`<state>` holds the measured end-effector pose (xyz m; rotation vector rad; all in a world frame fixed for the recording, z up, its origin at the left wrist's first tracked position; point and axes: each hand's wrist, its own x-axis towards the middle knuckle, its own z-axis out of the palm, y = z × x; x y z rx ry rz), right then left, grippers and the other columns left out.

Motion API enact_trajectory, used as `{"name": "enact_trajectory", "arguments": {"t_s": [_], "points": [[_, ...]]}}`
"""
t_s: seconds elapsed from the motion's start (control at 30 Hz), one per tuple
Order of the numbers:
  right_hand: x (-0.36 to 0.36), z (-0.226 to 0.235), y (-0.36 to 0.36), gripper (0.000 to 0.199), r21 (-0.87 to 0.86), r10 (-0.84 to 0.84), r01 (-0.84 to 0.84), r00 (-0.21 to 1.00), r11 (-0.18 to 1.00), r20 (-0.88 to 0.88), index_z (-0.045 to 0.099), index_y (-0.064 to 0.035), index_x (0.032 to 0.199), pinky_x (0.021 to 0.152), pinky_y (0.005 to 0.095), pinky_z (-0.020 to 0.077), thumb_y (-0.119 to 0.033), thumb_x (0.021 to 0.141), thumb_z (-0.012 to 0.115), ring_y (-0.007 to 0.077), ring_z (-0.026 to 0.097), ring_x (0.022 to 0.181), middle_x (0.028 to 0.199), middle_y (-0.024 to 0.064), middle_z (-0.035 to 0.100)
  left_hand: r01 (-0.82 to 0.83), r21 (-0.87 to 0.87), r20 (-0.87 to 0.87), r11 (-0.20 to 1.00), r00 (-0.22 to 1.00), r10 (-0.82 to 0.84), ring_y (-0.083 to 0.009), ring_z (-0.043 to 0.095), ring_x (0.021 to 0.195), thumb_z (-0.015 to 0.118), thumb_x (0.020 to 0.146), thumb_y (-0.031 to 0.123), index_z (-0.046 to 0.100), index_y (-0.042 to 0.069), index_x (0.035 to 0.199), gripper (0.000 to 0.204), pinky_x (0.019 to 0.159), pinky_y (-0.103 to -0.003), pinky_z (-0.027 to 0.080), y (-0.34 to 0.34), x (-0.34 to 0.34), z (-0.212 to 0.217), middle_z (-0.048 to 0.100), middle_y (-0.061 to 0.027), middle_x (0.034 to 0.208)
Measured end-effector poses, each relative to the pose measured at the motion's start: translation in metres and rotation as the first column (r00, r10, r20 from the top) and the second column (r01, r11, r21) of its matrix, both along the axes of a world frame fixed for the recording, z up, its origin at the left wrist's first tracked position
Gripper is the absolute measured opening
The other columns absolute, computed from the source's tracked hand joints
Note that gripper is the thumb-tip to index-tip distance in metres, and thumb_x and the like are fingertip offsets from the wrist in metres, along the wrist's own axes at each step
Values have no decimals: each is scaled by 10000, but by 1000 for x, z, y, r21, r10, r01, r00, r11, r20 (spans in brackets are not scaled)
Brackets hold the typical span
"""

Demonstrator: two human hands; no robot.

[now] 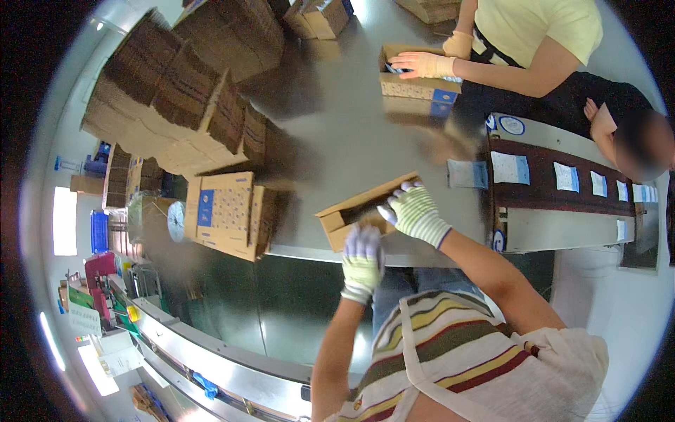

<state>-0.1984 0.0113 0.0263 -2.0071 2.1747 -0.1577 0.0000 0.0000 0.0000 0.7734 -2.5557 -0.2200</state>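
Observation:
In front of me an open cardboard box sits tilted near the front edge of the grey table, its inside dark. My right hand, in a striped white and green glove, grips the box's right end, with fingers over the wall and thumb apart. At the near side of the box is my left hand, gloved the same way. Its fingers point at a flap and are smeared by motion, so whether they grip it is unclear.
Stacks of flattened cardboard and a printed box stand left. At right a conveyor carries several white-blue packets, with one packet at its end. Across the table, a co-worker's gloved hand reaches into another open box.

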Motion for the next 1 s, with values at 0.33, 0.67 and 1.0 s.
{"name": "enact_trajectory", "arguments": {"t_s": [0.33, 0.67, 1.0], "points": [[16, 5, -16, 469, 38, -134, 137, 987, 990, -86, 670, -24, 955, 972, 459, 331, -388, 909, 378, 322, 521, 1058, 1033, 160, 634, -425, 363, 150, 829, 905, 399, -332, 546, 933, 575, 757, 122, 542, 60, 1074, 324, 825, -431, 436, 19, 168, -106, 585, -145, 976], [30, -3, -31, 543, 88, -127, 140, 982, 986, -141, 665, -7, 948, 987, 477, 329, -411, 932, 302, 348, 520, 1060, 1018, 154, 634, -59, 977, 192, -203, 646, 739, -203, 566, 916, 424, 914, 293, 561, 39, 1102, 344, 803, -320, 450, -23, 276, -316, 611, -74, 1038], [25, -7, -14, 489, -13, -155, 155, 966, 988, -205, 679, -42, 919, 917, 486, 368, -411, 906, 358, 324, 551, 954, 978, 127, 651, 470, 800, 103, -373, 505, 857, -209, 562, 914, 436, 930, 353, 540, 2, 1117, 410, 802, -355, 448, 23, 170, -291, 597, -89, 1054]]}}
